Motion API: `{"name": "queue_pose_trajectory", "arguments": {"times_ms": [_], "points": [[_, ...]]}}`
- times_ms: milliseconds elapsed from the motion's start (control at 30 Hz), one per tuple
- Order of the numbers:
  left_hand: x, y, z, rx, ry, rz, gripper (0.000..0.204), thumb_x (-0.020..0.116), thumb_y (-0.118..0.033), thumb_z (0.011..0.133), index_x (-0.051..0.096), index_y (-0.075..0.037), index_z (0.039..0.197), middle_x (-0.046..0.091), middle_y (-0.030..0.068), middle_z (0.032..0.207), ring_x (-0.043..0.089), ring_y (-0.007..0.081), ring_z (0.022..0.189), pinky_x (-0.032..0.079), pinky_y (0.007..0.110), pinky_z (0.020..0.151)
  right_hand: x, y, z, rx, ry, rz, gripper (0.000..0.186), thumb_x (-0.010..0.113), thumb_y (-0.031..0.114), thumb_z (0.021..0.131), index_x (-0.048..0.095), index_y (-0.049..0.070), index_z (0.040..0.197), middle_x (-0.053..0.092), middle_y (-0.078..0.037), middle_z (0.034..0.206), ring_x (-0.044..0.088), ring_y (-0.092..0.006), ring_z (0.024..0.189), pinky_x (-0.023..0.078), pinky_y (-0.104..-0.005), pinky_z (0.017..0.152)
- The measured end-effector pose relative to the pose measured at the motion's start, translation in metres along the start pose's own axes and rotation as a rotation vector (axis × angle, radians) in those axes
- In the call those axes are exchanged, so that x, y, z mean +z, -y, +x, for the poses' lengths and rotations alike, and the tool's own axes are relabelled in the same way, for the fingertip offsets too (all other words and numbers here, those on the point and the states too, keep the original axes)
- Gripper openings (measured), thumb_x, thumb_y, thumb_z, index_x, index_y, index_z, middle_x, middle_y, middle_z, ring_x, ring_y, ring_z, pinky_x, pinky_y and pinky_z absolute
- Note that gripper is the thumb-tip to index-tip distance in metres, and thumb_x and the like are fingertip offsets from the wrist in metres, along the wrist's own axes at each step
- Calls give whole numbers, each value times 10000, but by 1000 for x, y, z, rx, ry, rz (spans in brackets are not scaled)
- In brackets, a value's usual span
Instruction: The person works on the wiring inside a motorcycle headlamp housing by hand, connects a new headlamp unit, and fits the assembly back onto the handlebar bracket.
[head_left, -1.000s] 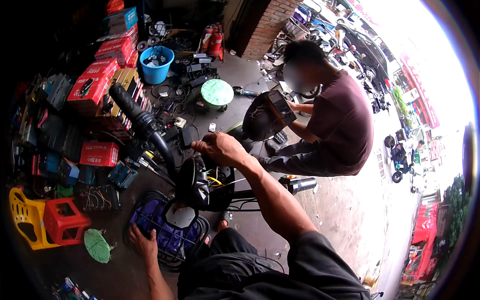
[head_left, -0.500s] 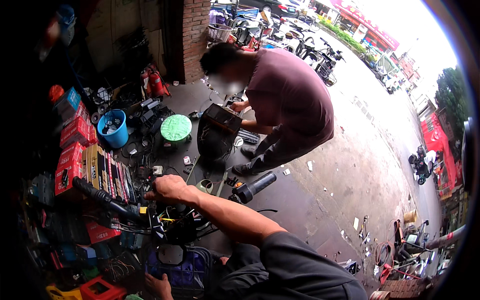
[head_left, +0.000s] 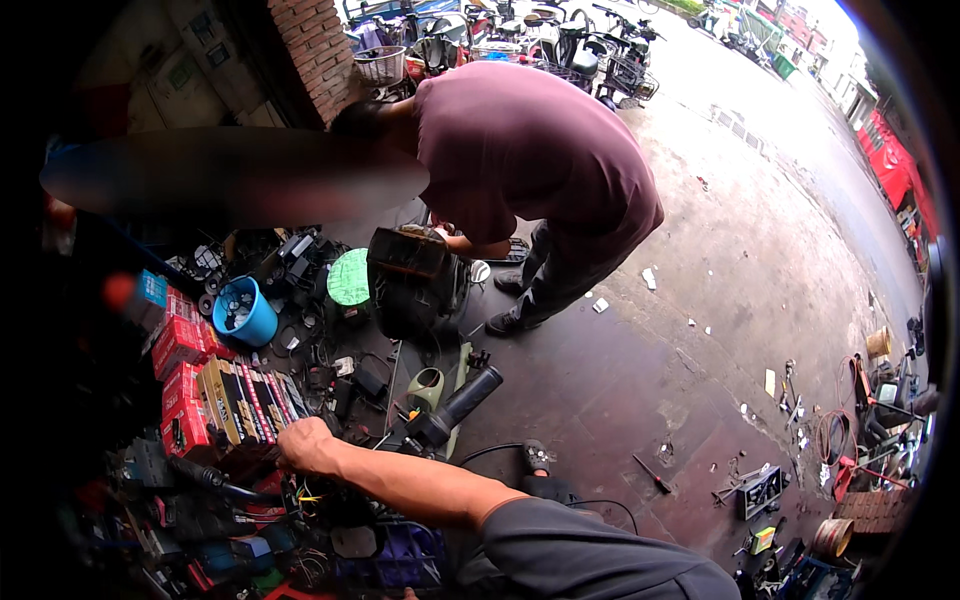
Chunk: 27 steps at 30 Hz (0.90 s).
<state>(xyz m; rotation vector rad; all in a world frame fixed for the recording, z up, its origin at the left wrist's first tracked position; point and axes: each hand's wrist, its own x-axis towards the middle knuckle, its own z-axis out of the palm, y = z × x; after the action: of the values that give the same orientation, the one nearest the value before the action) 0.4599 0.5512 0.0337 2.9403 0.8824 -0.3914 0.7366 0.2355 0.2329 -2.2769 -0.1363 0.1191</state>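
Over the stripped handlebar assembly, my right hand (head_left: 308,447) has its fingers curled closed; what they hold is hidden. A black left grip (head_left: 200,475) lies under it to the left, with loose coloured wires below. The black right grip (head_left: 462,405) angles up beyond my forearm. Only a sliver of my left hand (head_left: 408,593) shows at the bottom edge, beside the purple-lined wire basket (head_left: 400,555), so its fingers cannot be made out. A co-worker in a maroon shirt (head_left: 540,150) stoops ahead, a hand at a bulky black part (head_left: 410,300).
Stacked red boxes (head_left: 180,410), a blue bucket (head_left: 245,320) and a green round stool (head_left: 348,280) crowd the left among parts. Loose tools (head_left: 760,490) and hoses lie at the right. Parked bikes (head_left: 570,55) line the street beyond a brick pillar (head_left: 300,45).
The view has swung upward and shifted. The co-worker has bent further over, and the black part stands lower. My left hand has nearly left the frame; my right hand stays over the handlebar.
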Motion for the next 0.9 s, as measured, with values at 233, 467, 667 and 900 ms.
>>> {"name": "queue_pose_trajectory", "arguments": {"times_ms": [233,467,667,900], "points": [[8,2,-7,24,90,-13,863,633,-645,797,471,-25,1377,453,305,1372,417,434,1288,342,555,1058,11,-2,5,-23,-47,5,370,687,444,809,733,78,848,714,-126,856,697,-286,835,548,-402,709],[85,73,35,295,41,-42,782,626,-680,785,634,-14,1194,632,278,1138,587,423,1079,452,498,952,2,6,0,14,-41,3,353,680,422,817,740,75,839,720,-136,871,706,-277,854,554,-395,727],[46,41,-7,122,11,-294,727,762,-437,716,553,21,1241,579,245,1196,527,418,1138,437,474,975,-5,7,-4,39,-7,25,380,671,444,832,744,77,891,724,-135,904,704,-291,881,551,-402,755],[47,40,-17,196,-44,-304,746,757,-591,723,645,21,1133,656,234,1109,591,400,1044,466,465,923,1,0,3,8,-56,7,373,672,443,828,741,81,887,722,-130,910,701,-294,884,550,-408,761]]}}
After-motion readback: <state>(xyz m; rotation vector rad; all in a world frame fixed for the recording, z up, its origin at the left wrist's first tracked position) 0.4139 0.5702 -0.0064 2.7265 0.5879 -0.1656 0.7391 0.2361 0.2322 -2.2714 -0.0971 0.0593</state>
